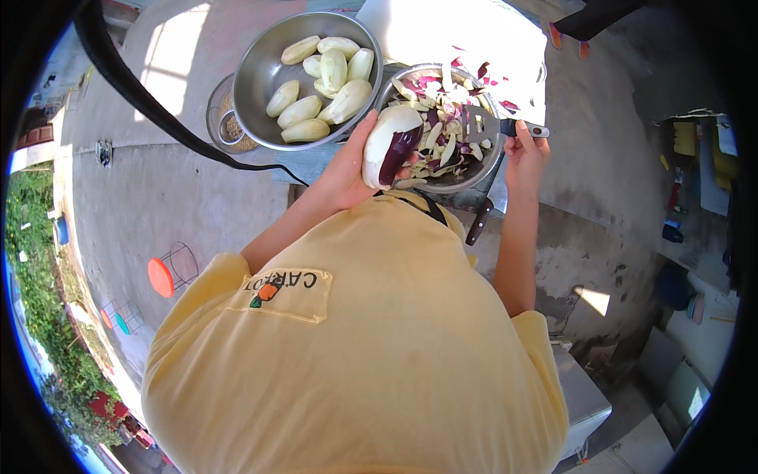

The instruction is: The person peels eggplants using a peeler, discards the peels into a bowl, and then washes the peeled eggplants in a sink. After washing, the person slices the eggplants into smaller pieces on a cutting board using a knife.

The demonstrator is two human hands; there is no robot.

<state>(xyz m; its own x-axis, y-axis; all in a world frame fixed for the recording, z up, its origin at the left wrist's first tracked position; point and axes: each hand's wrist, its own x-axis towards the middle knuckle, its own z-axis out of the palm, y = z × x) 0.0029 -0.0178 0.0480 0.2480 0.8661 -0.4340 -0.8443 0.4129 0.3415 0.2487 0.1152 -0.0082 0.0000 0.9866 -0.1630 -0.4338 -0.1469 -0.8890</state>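
Observation:
My left hand (347, 167) is wrapped round a large eggplant (382, 150), mostly pale and peeled, with a dark purple strip of skin left on one side. In my right hand (524, 154) is a flat metal peeler (478, 125) with a slotted blade and a dark handle. Its blade is over the peel bowl, to the right of the eggplant and apart from it. That steel bowl (444, 187) holds many purple and pale peelings (448, 150). Left of it, a larger steel bowl (254, 103) contains several peeled eggplants (333, 69).
A dark-handled knife (478, 222) lies at the table's near edge, right of the peel bowl. Beside the large bowl stands a clear container (217, 118) with brown contents. A black strap (150, 107) crosses the upper left. An orange-topped stool (160, 277) stands on the floor at left.

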